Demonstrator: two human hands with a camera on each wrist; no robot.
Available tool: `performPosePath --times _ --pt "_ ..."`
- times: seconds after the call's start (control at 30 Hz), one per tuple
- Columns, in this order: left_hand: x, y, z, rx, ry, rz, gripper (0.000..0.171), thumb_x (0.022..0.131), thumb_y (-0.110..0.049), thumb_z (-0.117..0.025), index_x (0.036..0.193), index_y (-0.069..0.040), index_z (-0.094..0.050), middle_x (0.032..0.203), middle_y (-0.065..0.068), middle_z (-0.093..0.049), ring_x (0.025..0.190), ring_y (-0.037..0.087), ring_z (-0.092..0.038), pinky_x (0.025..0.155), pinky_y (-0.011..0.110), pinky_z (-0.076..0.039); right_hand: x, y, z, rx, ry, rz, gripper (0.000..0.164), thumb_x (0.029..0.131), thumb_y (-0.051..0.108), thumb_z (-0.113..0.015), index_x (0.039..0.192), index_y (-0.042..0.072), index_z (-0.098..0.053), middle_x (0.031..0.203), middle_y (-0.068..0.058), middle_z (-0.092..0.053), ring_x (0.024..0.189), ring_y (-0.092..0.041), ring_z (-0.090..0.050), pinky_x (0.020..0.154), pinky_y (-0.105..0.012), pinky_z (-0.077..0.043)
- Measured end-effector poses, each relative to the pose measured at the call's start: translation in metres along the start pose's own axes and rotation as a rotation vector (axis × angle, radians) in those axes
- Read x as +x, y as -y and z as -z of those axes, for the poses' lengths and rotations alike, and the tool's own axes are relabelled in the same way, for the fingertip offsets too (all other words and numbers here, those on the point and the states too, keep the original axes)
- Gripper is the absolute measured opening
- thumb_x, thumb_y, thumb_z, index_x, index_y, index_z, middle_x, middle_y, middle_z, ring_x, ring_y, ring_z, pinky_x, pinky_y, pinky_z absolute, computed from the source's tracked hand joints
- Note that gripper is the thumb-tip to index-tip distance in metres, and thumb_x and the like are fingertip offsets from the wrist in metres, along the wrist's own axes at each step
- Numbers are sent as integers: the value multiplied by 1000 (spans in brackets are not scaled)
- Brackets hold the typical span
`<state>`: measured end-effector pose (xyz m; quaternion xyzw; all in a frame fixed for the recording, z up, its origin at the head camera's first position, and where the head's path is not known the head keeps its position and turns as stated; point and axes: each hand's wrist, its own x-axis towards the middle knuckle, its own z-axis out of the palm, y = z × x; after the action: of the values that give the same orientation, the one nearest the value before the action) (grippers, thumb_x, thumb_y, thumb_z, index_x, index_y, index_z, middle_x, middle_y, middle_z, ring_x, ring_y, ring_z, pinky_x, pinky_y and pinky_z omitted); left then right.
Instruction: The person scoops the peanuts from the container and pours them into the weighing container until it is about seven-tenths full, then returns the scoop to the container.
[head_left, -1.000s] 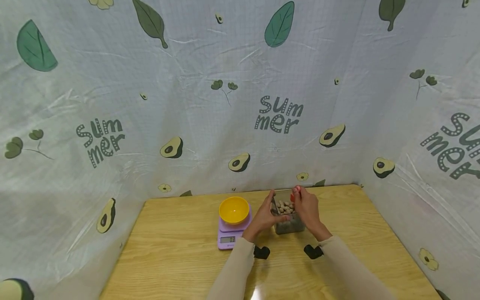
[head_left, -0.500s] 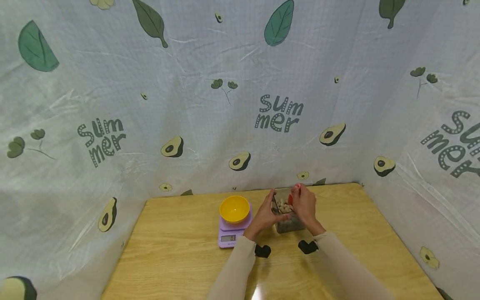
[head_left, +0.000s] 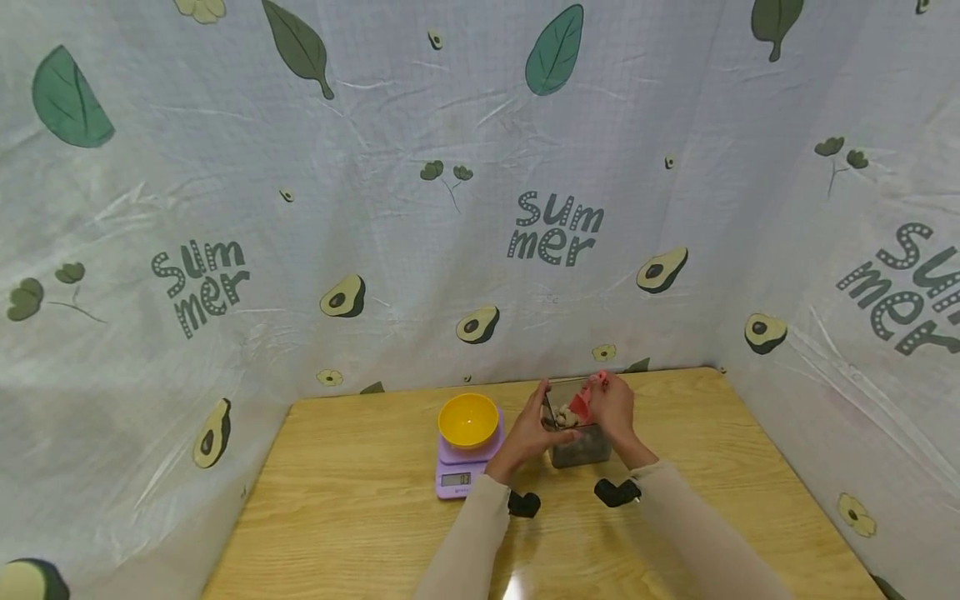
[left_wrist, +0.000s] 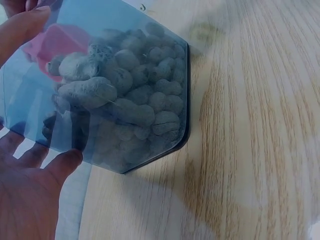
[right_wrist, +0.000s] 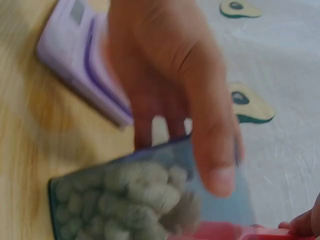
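Two hands meet at one clear-walled, grey-tinted plastic box in the head view. The left hand (head_left: pixel 529 433) grips the box (head_left: pixel 581 451) at its near left corner, the thumb laid along the near wall and the other fingers along the left wall. Just right of them, the right hand's (head_left: pixel 615 410) fingers are closed on the handle of a red scoop (head_left: pixel 580 407), whose head points down into the box beside unshelled peanuts (head_left: pixel 564 417). Left of the left fingers, a yellow bowl (head_left: pixel 468 422) sits on a purple digital kitchen scale (head_left: pixel 457 457) on the wooden bench (head_left: pixel 337 479).

In the left wrist view, the left fingers are spread against the box, with the peanuts heaped behind the wall. The scoop lies beyond the nearest peanuts; how many it carries cannot be told.

In the right wrist view, the left thumb reaches over the rim while the right fingertips, cut off at the edge, hold the scoop's handle. The box looks stiff, smooth and perhaps slippery, best braced at a corner. The scoop seems light and rigid, best pinched at the handle; the peanuts should be light and loose, with shells that might crack under pressure.
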<state>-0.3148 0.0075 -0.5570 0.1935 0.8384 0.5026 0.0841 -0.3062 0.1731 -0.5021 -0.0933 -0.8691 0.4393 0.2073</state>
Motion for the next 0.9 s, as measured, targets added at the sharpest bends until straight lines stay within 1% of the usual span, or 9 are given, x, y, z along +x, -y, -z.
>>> performPosePath --times 0.07,0.17,0.3,0.37,0.47,0.53,0.6,0.73,0.9 --pt "0 0 0 -10 -5 0 108 79 -43 -80 159 -27 -9 165 4 -21 149 31 -28 119 54 -29 0 1 0 17 31 -21 31 102 14 -46 97 -5 -70 96 -25 -73 91 -41 -67 73 -47 -55" --pt "0 -1 -1 -17 -4 -7 109 79 -43 -80 160 -24 -9 165 6 -21 149 32 -28 119 54 -29 3 0 1 87 46 -139 33 103 17 -45 103 -4 -70 102 -23 -73 93 -36 -68 67 -34 -54" --pt "0 -2 -1 -11 4 -9 110 79 -43 -80 160 -21 -10 165 6 -21 149 33 -28 118 55 -29 6 0 2 281 39 -333 36 103 19 -44 117 -5 -66 111 -24 -71 98 -32 -69 61 -18 -50" --pt "0 -2 -1 -9 3 1 109 79 -43 -80 160 -23 -10 165 4 -20 150 32 -27 119 54 -28 7 2 2 326 48 -363 38 104 20 -43 121 -7 -63 113 -25 -70 100 -33 -69 61 -17 -50" --pt "0 -3 -1 -20 -1 16 107 79 -43 -80 159 -26 -11 165 3 -20 150 32 -26 119 55 -28 7 4 0 341 78 -379 39 104 20 -42 125 -7 -61 117 -25 -69 104 -34 -68 63 -19 -52" --pt "-1 -3 -1 -24 5 24 107 79 -43 -80 159 -29 -10 166 3 -18 150 31 -26 119 54 -27 7 5 -1 372 84 -401 39 105 19 -40 127 -7 -59 119 -26 -68 107 -35 -68 70 -23 -57" --pt "-1 -2 -2 -26 7 26 106 80 -43 -79 159 -30 -10 166 3 -17 150 31 -25 120 54 -26 8 5 -1 447 56 -444 39 105 18 -39 131 -7 -56 122 -27 -66 112 -36 -66 80 -30 -59" --pt "0 -3 -1 -27 7 18 106 80 -41 -80 159 -29 -10 166 6 -17 150 33 -26 119 56 -27 10 3 3 635 -3 -522 41 107 14 -34 138 -10 -47 130 -33 -59 121 -39 -60 99 -44 -52" --pt "1 -3 1 -16 6 27 106 80 -42 -79 159 -30 -10 166 6 -18 150 34 -26 118 56 -28 13 3 9 751 33 -572 43 107 12 -29 144 -8 -40 138 -32 -52 130 -38 -54 108 -46 -45"
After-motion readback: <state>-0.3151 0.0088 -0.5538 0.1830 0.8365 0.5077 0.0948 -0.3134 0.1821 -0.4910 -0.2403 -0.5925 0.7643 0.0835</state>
